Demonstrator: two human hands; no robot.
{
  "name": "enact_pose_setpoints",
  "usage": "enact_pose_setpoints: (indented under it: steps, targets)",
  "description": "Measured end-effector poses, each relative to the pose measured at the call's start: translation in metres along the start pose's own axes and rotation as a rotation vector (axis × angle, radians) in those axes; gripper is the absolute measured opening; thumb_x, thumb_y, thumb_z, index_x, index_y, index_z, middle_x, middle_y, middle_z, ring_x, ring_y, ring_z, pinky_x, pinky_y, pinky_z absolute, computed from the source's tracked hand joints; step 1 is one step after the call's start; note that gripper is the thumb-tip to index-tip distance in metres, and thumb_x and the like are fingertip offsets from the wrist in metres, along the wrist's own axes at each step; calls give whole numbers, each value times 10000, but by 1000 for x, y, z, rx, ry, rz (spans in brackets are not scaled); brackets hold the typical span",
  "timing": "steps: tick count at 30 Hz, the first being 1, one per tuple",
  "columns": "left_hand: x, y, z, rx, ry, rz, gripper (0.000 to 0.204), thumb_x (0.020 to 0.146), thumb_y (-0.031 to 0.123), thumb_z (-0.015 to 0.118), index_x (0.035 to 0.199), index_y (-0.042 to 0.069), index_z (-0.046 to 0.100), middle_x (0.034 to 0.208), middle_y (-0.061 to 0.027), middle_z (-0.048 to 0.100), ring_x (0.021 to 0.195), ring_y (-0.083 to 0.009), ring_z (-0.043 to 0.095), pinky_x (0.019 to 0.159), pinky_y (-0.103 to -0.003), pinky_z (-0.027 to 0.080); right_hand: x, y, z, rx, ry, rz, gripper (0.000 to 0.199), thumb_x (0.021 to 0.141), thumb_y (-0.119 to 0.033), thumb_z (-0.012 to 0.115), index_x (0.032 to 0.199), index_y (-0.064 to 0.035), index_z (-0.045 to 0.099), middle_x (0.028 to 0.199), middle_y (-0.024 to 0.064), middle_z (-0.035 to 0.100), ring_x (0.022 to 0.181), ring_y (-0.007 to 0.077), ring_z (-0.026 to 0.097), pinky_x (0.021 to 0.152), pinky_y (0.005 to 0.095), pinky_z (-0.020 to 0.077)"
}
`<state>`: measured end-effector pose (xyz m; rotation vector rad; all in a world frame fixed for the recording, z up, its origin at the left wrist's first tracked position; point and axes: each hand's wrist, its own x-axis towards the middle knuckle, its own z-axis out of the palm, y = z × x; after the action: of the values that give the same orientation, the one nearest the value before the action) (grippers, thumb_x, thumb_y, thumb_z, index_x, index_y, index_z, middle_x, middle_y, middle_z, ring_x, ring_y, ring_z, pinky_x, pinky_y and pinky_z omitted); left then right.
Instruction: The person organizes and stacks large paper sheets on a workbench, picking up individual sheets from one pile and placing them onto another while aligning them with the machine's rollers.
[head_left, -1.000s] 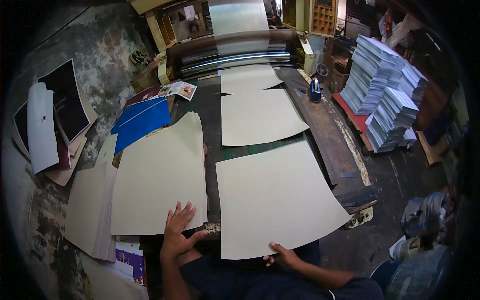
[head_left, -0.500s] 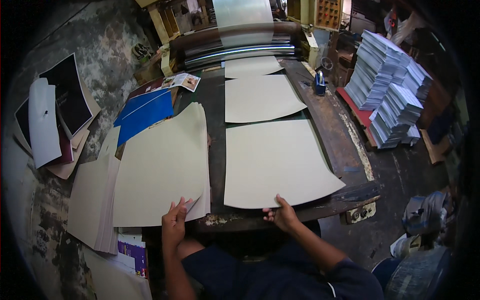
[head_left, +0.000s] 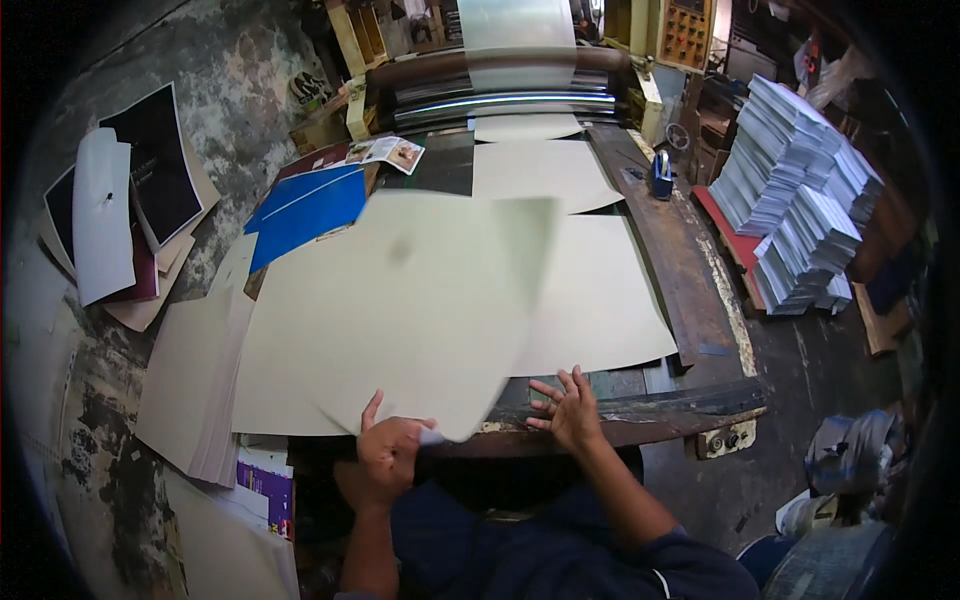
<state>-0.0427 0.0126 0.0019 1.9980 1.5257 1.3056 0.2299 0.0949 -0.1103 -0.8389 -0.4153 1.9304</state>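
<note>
My left hand [head_left: 388, 455] is closed on the near edge of a large cream paper sheet [head_left: 430, 300]. The sheet is bowed, its right side lifted off the stack and slanting over the feed table; its far right corner is blurred. My right hand [head_left: 572, 415] is open, fingers spread and empty, just right of the lifted sheet at the table's front edge. Beyond it, another cream sheet [head_left: 595, 300] lies on the table, partly covered. A further sheet [head_left: 540, 172] lies ahead of that one, leading to the machine's metal rollers [head_left: 500, 105].
More stacked sheets [head_left: 190, 380] lean at the left beside blue sheets [head_left: 310, 205]. A tall pile of white paper [head_left: 790, 170] stands on a red board at the right. A small blue tool [head_left: 661, 175] sits on the table's right rail. Dark prints [head_left: 155, 165] lie far left.
My left hand has drawn the top sheet up and rightward from the stack. My right hand has come away from the table sheet, fingers spreading. The table sheets have shifted toward the rollers.
</note>
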Motion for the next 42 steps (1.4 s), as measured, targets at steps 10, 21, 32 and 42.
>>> enact_pose_setpoints:
  steps: [10, 21, 32, 42]
  targets:
    - [6, -6, -7, 115, -197, 136, 431, 838, 518, 671, 979, 117, 737, 1158, -73, 690, 1304, -358, 493, 1145, -599, 153, -60, -1, -52, -193, -27, 51, 300, 912, -224, 610, 1049, 31, 530, 813, 129, 592, 664, 207, 594, 599, 368, 521]
    - [8, -48, -15, 108, -140, -120, 436, 722, 309, 829, 1056, 58, 703, 1165, -114, 690, 1281, -316, 527, 1123, -491, 299, -136, 60, -74, -355, -15, 220, 469, 1003, -386, 484, 1216, 32, 497, 1065, 188, 641, 910, 255, 666, 739, 350, 521]
    - [6, -54, -5, 71, 33, -353, 282, 963, 297, 580, 1092, 85, 712, 1092, -144, 705, 1093, -283, 644, 1020, -465, 394, -120, 62, -70, -182, 141, 176, 486, 986, -390, 519, 1233, 25, 461, 1039, 193, 604, 858, 274, 627, 761, 392, 506]
    - [-13, -46, 2, 176, 100, -250, 278, 966, 345, 580, 1065, 117, 704, 1125, -63, 705, 1254, -277, 555, 1085, -530, 304, -69, 57, -71, -64, 194, 55, 521, 970, -496, 478, 1198, -27, 465, 888, 127, 593, 737, 230, 576, 744, 403, 490]
